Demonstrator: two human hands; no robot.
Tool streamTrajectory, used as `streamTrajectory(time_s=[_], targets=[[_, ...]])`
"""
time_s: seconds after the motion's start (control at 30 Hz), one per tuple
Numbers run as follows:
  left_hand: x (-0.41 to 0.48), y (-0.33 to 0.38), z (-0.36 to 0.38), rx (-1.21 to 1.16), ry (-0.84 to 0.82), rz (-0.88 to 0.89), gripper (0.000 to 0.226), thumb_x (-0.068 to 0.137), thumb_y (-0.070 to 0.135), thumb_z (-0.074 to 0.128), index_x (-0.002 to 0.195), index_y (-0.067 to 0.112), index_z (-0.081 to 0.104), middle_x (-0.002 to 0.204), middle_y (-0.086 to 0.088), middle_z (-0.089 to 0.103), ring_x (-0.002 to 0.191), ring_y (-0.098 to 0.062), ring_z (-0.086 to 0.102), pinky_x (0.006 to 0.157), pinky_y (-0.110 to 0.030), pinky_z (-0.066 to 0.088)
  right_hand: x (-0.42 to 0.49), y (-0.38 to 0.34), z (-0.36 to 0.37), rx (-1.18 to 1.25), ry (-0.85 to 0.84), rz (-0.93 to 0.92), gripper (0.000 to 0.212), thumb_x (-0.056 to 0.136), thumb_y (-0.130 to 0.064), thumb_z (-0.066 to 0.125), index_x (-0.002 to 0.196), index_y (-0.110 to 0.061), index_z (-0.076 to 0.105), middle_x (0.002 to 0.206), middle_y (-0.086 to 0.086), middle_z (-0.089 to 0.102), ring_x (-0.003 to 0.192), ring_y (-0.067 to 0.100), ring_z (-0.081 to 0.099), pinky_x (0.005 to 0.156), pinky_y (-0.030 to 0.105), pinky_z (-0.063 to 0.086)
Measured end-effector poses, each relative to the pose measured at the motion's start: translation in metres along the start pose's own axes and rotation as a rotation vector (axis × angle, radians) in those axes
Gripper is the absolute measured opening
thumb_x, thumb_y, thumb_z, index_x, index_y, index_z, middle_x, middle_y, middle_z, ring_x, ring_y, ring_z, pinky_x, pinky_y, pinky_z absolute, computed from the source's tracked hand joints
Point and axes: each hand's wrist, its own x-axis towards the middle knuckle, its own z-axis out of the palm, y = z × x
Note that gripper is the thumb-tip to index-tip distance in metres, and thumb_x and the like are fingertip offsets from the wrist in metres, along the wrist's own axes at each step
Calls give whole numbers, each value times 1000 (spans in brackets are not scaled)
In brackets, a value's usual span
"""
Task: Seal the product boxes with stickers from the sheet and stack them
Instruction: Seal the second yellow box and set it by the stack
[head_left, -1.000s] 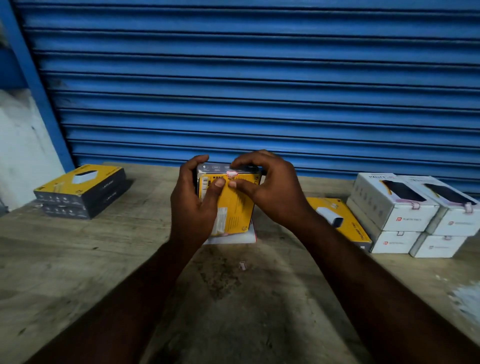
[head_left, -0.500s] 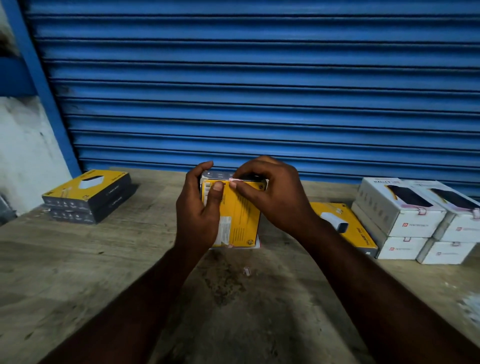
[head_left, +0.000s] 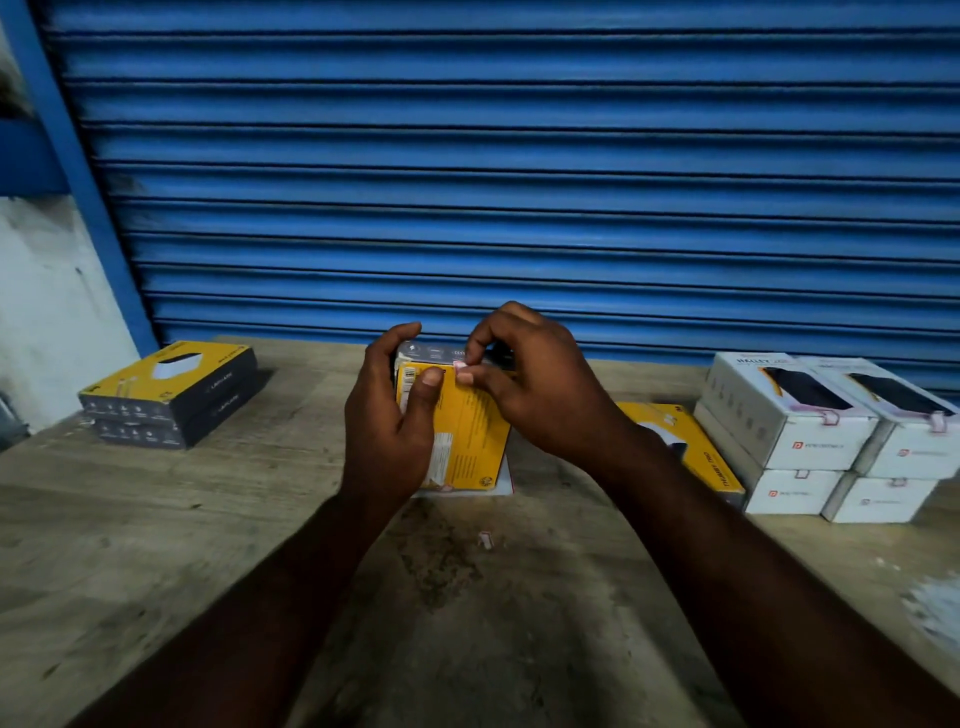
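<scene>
So in the last second the right grip (head_left: 535, 384) has curled in and now pinches the sticker (head_left: 460, 365) over the top edge of the box (head_left: 470, 436), left grip (head_left: 387, 426) still wrapped round it upright over the desk (head_left: 156, 545), so this seal looks basically done.

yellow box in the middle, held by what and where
Left hand grips the yellow box by its left side; right hand pinches a sticker at its top edge.

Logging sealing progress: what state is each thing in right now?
Held yellow box: upright, gripped by left hand.
Sticker: on box's top edge, pinched by right hand.
White boxes: stacked, stickered.
Left yellow boxes: stacked in two.
Yellow box at right: lying flat, unstacked.
Shutter: down.
</scene>
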Motion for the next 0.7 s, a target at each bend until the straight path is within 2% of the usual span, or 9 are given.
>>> streamTrajectory(time_s=[0.1, 0.2, 0.5, 0.7], targets=[[1, 1, 0, 6, -5, 18, 53, 96, 45, 48, 138, 13, 47, 106, 2, 64, 92, -5, 65, 76, -16, 51, 0, -1, -2, 1, -12, -32, 17, 84, -23, 71, 98, -22, 61, 97, -6, 58, 93, 13, 54, 80, 36, 48], [1, 2, -1, 19, -15, 38, 52, 96, 44, 49, 138, 14, 47, 109, -1, 65, 93, -8, 65, 79, -22, 53, 0, -4, -3, -12, -82, -58, 18, 86, -21, 67, 101, -28, 59, 101, -3, 56, 97, 17, 54, 81, 42, 49], [1, 3, -2, 41, -24, 53, 47, 97, 45, 48, 137, 22, 46, 110, -1, 66, 95, -11, 66, 80, -37, 56, 0, -12, -9, -98, -183, -45, 23, 87, -15, 62, 95, -32, 49, 99, -3, 47, 95, 18, 47, 77, 47, 47], [2, 2, -3, 37, -36, 59, 46, 97, 44, 48, 137, 22, 45, 110, 1, 64, 95, -7, 65, 80, -26, 54, 1, -10, -10, -53, -174, -43, 24, 86, -23, 68, 106, -29, 56, 103, -1, 52, 98, 17, 51, 82, 41, 47]])
